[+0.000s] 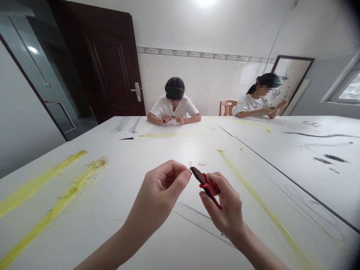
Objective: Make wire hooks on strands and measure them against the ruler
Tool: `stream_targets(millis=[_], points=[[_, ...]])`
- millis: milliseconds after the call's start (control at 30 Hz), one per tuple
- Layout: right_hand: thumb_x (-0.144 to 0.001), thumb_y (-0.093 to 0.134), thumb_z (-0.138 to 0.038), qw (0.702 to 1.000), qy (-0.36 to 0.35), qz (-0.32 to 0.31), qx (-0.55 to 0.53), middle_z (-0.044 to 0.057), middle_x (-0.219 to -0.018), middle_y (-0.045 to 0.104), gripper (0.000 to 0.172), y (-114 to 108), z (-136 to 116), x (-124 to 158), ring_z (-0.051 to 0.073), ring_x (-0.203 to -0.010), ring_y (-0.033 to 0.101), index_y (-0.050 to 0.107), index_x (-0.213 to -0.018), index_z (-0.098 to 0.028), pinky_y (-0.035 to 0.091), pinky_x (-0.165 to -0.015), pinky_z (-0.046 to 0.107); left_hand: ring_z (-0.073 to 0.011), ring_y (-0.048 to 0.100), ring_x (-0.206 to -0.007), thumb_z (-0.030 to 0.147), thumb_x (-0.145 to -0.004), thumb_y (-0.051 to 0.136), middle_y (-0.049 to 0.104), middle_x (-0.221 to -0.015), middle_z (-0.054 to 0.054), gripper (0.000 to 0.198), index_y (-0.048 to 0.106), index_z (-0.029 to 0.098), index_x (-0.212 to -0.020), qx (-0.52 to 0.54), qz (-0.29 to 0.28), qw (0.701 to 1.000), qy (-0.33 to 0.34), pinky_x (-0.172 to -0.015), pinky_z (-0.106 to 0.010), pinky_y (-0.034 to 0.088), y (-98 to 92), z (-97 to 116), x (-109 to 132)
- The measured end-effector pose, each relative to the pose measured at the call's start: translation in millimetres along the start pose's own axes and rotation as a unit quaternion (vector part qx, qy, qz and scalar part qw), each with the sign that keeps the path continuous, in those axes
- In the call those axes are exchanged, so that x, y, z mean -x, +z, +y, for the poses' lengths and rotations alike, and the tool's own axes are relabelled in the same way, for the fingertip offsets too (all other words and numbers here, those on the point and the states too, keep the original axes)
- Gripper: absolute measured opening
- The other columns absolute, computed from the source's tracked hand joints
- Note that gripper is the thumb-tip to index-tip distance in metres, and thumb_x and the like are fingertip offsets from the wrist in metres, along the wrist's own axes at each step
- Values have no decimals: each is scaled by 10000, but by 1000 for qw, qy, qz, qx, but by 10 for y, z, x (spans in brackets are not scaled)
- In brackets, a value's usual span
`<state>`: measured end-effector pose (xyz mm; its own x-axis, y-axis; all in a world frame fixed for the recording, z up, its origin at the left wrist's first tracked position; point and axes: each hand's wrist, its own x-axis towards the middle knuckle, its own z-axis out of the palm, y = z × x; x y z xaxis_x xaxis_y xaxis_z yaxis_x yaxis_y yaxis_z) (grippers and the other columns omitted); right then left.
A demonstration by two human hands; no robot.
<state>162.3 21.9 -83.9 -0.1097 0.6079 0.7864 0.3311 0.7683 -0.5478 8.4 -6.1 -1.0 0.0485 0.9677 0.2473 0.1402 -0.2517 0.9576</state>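
Observation:
My left hand (163, 187) pinches a small fishhook (190, 164) between thumb and fingertips, its bend pointing up. A bit of yellow line shows just at the fingertips. My right hand (225, 204) is wrapped round a pair of pliers (204, 180) with red and black handles. The dark jaws reach up to the hook and my left fingertips; whether they touch the hook or line is too small to tell. Under my hands lies a clear ruler (197, 216), partly hidden by them. A small reddish outlined piece (201, 164) lies just beyond the pliers.
Bundles of yellow line with hooks at their ends lie to the left (70, 191) and right (253, 191). Dark strands (334, 158) lie far right, beyond a table seam (264, 155). Two people (174, 105) sit across the white table (157, 150), hands busy with small things.

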Motion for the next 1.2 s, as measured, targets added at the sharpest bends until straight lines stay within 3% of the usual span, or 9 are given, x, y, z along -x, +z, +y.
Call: stream_targets(millis=[233,467,667,767,967,1067,1200], points=[[-787,506,-159,1000,-6,-2,7,4,-735,484,183,-10,-14,5,117,-623,411,493,-962,-209,382,-527,266,-80,276,-482,275,-800,566,328,-512,55,233,514,176,-596,9,29,999,19,-428,-206,223,12,10,23],[-881,408,-294,993,59,35,94,9,-780,469,162,-104,114,-57,124,-641,431,415,-1021,-212,410,-567,276,-76,266,-466,216,-772,556,310,-491,60,253,449,178,-545,8,55,998,18,-412,-195,219,5,41,49],[-832,519,-386,951,127,-61,274,90,-984,551,288,-50,495,-110,232,-899,517,513,-1048,-195,424,-757,394,-63,289,-470,184,-756,545,351,-500,67,212,467,172,-559,8,59,998,19,-423,-178,232,34,42,87],[-843,517,-379,913,163,-114,357,98,-965,573,282,22,739,-46,258,-937,523,555,-1026,-168,412,-803,446,-67,276,-478,214,-753,548,337,-502,68,227,455,175,-550,14,42,999,7,-431,-193,221,32,48,110],[-872,516,-402,851,209,-184,446,56,-1038,579,303,110,1065,60,183,-963,556,564,-1027,-146,459,-848,411,-89,257,-496,249,-733,537,306,-487,64,252,401,193,-528,59,-16,997,-42,-449,-243,178,-16,66,136],[-874,517,-398,842,210,-199,455,66,-1083,574,319,138,1164,73,188,-982,560,556,-1067,-148,468,-850,414,-86,281,-495,244,-717,537,344,-483,62,245,391,191,-527,105,-43,991,-73,-468,-248,191,-58,81,131],[-872,517,-409,852,200,-199,441,69,-1097,569,334,144,1286,97,194,-997,555,552,-1078,-149,460,-863,424,-74,307,-481,223,-706,544,377,-475,63,239,400,183,-521,144,-82,982,-96,-479,-237,230,-113,108,126]])
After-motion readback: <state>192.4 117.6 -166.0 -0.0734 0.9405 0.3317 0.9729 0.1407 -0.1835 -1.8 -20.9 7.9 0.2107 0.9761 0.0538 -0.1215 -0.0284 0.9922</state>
